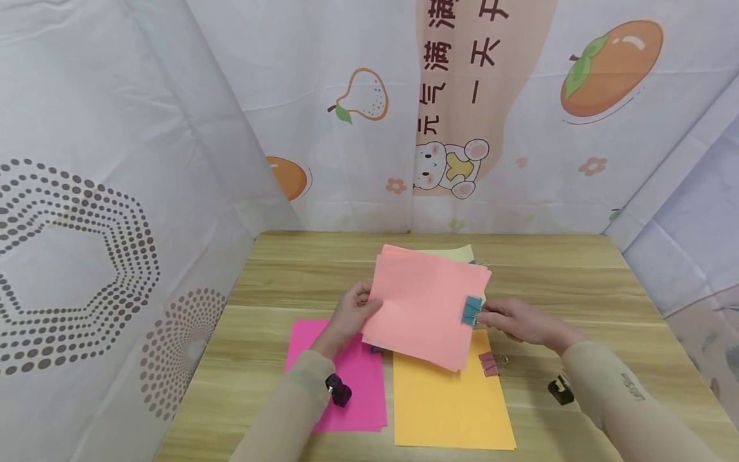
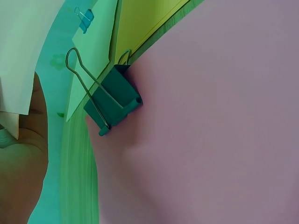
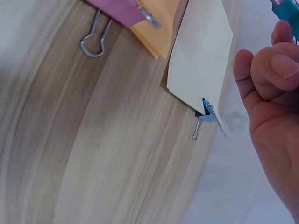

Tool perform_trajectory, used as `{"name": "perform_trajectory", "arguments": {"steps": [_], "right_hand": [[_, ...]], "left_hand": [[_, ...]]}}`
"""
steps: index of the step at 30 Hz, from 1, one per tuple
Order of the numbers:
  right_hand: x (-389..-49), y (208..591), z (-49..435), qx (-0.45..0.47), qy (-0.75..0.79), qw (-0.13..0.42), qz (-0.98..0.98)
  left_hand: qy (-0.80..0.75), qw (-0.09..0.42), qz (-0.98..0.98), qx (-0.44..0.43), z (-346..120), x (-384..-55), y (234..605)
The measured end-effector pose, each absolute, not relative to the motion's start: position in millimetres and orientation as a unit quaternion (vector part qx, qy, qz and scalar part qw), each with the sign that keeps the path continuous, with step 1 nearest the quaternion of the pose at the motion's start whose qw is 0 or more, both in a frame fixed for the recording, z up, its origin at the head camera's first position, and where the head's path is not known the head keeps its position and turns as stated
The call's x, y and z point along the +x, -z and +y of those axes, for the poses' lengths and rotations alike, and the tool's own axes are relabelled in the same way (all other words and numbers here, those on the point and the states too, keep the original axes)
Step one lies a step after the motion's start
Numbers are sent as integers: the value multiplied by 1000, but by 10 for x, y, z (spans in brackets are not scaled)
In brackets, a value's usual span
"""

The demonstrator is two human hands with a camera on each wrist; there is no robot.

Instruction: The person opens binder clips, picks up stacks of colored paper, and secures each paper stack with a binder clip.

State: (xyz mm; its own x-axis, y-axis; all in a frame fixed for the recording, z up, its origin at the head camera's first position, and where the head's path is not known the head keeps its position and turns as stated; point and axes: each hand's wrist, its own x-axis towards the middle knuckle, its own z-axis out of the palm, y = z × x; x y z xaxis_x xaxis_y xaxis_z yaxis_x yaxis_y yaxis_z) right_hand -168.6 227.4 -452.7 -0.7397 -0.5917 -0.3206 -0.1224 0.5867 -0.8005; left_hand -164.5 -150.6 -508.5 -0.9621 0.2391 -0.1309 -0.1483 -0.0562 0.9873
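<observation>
A stack of salmon-pink paper [image 1: 424, 301] is held tilted above the table, between both hands. My left hand [image 1: 349, 317] grips its left edge, thumb on the front face. At the right edge sits a teal binder clip [image 1: 472, 310], which my right hand [image 1: 522, 321] pinches. In the right wrist view the curled fingers of that hand [image 3: 275, 70] are close up, with part of the teal clip [image 3: 287, 14] at the top corner. The left wrist view catches only a corner of the held paper [image 2: 23, 51] beside the palm.
Magenta paper [image 1: 352, 404] with a dark teal binder clip [image 2: 114, 100] lies at front left. Beside it is orange-yellow paper [image 1: 453, 410] with a mauve binder clip [image 1: 489, 364]. Behind the held stack are pale yellow sheets [image 3: 201, 56] with a blue binder clip [image 3: 205, 114]. A curtain [image 1: 346, 212] borders the table.
</observation>
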Motion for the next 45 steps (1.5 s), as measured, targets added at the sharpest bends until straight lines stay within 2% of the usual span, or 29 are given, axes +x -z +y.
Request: {"name": "perform_trajectory", "arguments": {"steps": [7, 21, 38, 45], "right_hand": [[-1715, 4529, 2221, -227, 392, 288, 844], [-1715, 4468, 2145, -226, 379, 267, 857], [-1736, 4488, 2125, -178, 390, 287, 857], [-1743, 4492, 2100, -167, 396, 287, 856]], "left_hand": [[-734, 133, 666, 23, -1515, -1647, 5104], [-730, 102, 675, 31, -1538, -1653, 5099], [-744, 115, 658, 27, -1524, -1644, 5068], [-743, 155, 651, 27, -1601, -1625, 5022]]}}
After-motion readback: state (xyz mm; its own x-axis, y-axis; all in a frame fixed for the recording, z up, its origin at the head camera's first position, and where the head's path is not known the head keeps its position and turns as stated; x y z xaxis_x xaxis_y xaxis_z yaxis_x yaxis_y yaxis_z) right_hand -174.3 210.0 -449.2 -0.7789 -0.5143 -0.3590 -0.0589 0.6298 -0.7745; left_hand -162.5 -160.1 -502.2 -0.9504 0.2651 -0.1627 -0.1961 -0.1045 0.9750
